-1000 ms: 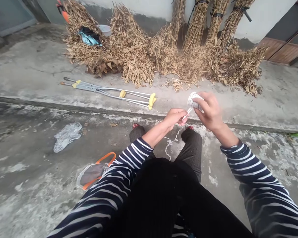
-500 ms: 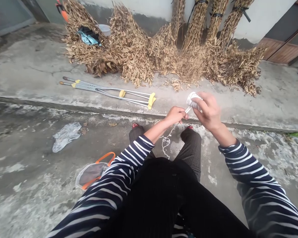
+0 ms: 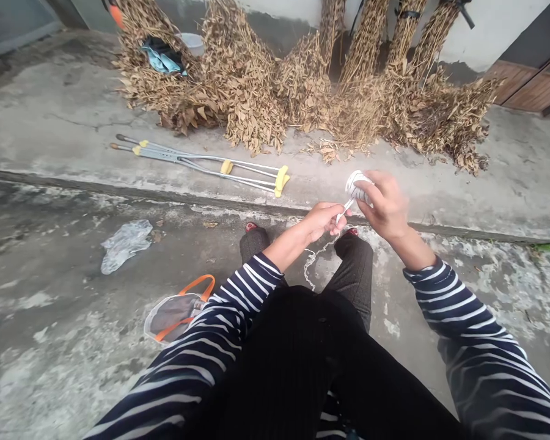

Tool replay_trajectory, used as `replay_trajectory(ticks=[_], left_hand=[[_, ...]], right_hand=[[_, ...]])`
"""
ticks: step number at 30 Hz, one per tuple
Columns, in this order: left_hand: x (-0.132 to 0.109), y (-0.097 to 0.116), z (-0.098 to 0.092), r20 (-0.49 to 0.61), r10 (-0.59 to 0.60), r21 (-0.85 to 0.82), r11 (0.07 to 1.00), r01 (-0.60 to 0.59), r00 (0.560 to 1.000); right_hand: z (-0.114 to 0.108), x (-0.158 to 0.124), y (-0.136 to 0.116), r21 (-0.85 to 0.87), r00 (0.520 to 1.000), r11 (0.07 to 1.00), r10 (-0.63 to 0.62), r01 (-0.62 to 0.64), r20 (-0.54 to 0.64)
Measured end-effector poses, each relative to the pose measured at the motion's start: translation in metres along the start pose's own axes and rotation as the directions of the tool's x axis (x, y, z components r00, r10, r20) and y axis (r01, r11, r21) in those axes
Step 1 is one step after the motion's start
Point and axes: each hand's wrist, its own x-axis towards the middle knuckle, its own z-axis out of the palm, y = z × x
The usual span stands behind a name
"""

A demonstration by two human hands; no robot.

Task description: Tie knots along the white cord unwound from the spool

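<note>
My right hand (image 3: 384,205) grips a white roll (image 3: 356,185) with dark lines on it, fingers curled over its right side. A narrow white strip (image 3: 344,209) runs from the roll down to my left hand (image 3: 325,220), which pinches it just to the lower left. Below my left hand, a thin white cord (image 3: 310,264) trails in loose curls over the ground between my legs. Whether the cord joins the strip is hidden by my fingers.
Crutches (image 3: 201,164) lie on the raised concrete ledge (image 3: 50,140). Dried plant bundles (image 3: 252,85) lean on the wall behind. A clear plastic sheet (image 3: 126,244) and a mesh bag with orange handles (image 3: 174,311) lie at the lower left.
My left hand has turned slightly and moved a little lower, showing more of its fingers and the strip. The right hand still holds the roll. The view has shifted slightly.
</note>
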Motion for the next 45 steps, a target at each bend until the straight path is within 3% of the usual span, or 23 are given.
replay_trajectory(ticks=[5,11,18,27,31,36,41,45], left_hand=[[-0.005,-0.001,-0.002,0.027,-0.093,-0.011,0.996,0.093,0.995],[-0.015,0.0,-0.011,0.071,-0.09,-0.051,0.994,0.094,0.993],[-0.027,-0.004,-0.004,0.042,-0.072,-0.175,0.982,0.078,0.997],[-0.036,0.001,0.003,0.044,-0.037,-0.185,0.982,0.045,0.998],[-0.044,0.001,0.003,0.086,-0.048,-0.152,0.987,0.06,0.995],[-0.046,-0.006,-0.006,0.118,-0.096,-0.088,0.99,0.107,0.988],[-0.031,-0.012,-0.015,0.052,-0.198,0.135,0.973,0.189,0.979],[-0.014,-0.011,-0.013,0.037,-0.122,0.272,0.956,0.107,0.992]], right_hand=[[0.008,-0.004,-0.003,0.061,0.996,0.996,-0.069,0.066,0.051],[0.017,-0.019,-0.007,0.104,0.981,0.985,-0.152,0.14,0.118],[0.026,-0.035,-0.016,0.139,0.992,0.985,-0.111,0.102,0.059],[0.026,-0.032,-0.023,0.012,0.996,0.996,-0.09,0.09,-0.016],[0.019,-0.023,-0.017,-0.058,0.998,0.996,-0.062,0.061,-0.015],[0.012,-0.019,-0.01,-0.058,0.993,0.996,-0.06,0.066,0.098],[-0.001,-0.01,-0.009,-0.12,0.994,0.988,-0.085,0.093,0.068],[-0.02,0.007,-0.004,-0.161,0.987,0.974,-0.15,0.158,0.059]])
